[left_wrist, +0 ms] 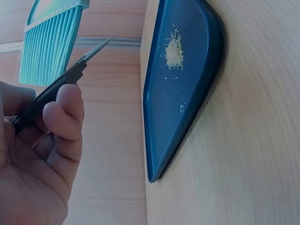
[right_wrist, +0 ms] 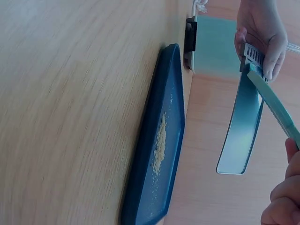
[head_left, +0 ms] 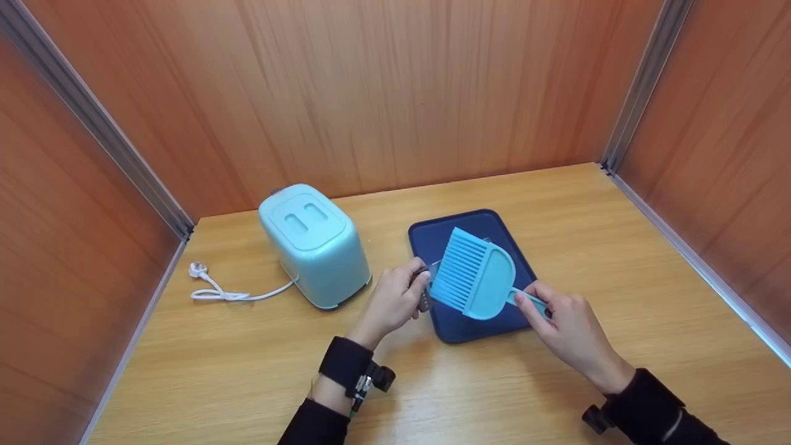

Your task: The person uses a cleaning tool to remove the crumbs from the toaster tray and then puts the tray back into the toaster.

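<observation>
The brush [head_left: 494, 284] was held in the air over the tray [head_left: 460, 324], its broad head tilted. Its long axis ran slantwise across the scene: the bristles faced left and a little far, and the handle pointed right and near, into the right hand [head_left: 568, 324]. That hand's thumb and fingers pinched the handle.

The left hand [head_left: 395, 293] had its fingers curled round the dark handle [left_wrist: 47, 98] of a flat metal tool [right_wrist: 241, 129], at the left side of the tray. The tool was long and narrow — slotted close to the handle, plain along the blade, rounded at the end corners. Its blade reached away from the hand toward the right and far side, above the tray and mostly hidden under the brush from the head view. The bristles met or overlapped the blade near its handle end; whether they touched could not be told.

On the tray lay a small heap of pale crumbs [left_wrist: 174, 50], with finer specks scattered about it. The tray itself lay flat on the table [head_left: 247, 371], its long sides running from far to near, with the near end somewhat to the right.

Farther left stood a pale blue toaster [head_left: 321, 247], upright, with two oblong hollows on top. A white cord [head_left: 269, 296] ran left from it — looped on itself — to a plug [head_left: 198, 270]. Each wrist wore a black band [head_left: 346, 364], and wood-grained panels [head_left: 401, 93] rose behind and at both sides.
</observation>
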The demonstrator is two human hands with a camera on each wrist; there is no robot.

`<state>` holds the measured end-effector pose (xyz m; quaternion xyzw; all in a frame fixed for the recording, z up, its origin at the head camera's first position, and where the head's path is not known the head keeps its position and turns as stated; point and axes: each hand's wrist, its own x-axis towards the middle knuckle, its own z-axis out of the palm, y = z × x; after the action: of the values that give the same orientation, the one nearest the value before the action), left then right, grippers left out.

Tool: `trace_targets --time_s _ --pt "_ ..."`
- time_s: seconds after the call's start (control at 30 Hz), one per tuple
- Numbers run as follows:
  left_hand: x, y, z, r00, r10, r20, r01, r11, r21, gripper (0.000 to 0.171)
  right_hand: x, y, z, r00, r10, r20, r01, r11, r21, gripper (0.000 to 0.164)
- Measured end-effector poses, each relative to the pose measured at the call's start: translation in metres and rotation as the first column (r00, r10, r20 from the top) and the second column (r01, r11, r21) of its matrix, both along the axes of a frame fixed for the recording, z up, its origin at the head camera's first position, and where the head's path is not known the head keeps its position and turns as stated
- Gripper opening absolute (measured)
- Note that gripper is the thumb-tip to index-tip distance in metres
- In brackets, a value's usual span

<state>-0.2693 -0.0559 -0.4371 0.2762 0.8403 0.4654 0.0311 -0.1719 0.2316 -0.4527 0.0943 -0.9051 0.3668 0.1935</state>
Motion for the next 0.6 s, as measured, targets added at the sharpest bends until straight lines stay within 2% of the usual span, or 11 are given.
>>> trace_targets --time_s 0.2,0.33,0.6 --pt "-0.001 0.0 -0.003 1.0 0.004 -0.016 -0.004 1.0 -0.015 0.023 0.002 0.003 0.001 0.999 -0.037 0.019 0.034 0.99 0.133 0.015" --pt "-0.001 -0.001 -0.004 0.999 0.016 -0.035 -0.017 0.999 -0.035 0.022 0.002 0.009 0.001 0.997 -0.069 0.034 0.062 0.982 0.178 0.016" --pt "0.0 0.0 -0.004 0.997 0.022 -0.077 -0.026 0.998 -0.049 0.022 -0.003 0.026 -0.003 0.99 -0.131 -0.056 0.141 0.947 0.288 0.019"
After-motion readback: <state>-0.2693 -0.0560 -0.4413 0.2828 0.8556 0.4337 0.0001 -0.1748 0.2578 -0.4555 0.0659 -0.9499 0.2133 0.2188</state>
